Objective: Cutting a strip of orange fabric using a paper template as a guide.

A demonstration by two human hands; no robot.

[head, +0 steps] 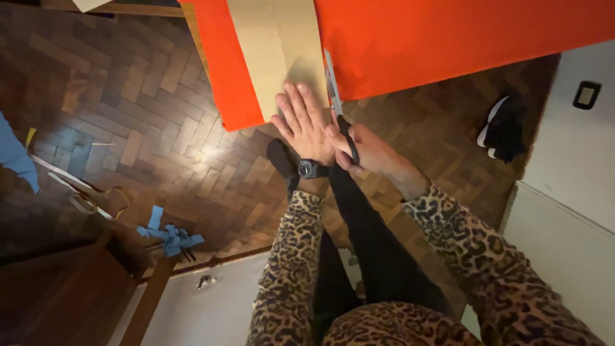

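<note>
— Two hands at work here. What is each doing?

— My left hand [304,125] lies flat, fingers spread, pressing on the tan pattern [278,54] that lies over the orange cloth [448,38]. My right hand [371,154] is closed around the black handles of the scissors [336,106].

— Where do the scissors sit?

— Just beside my left hand, blades pointing away from me along the pattern's right edge, at the cloth's near border.

— And around you?

— The cloth hangs off the table over a parquet floor [128,115]. Blue scraps [170,236] lie on the floor to my left, well apart from my hands. A watch [309,168] is on my left wrist.
</note>
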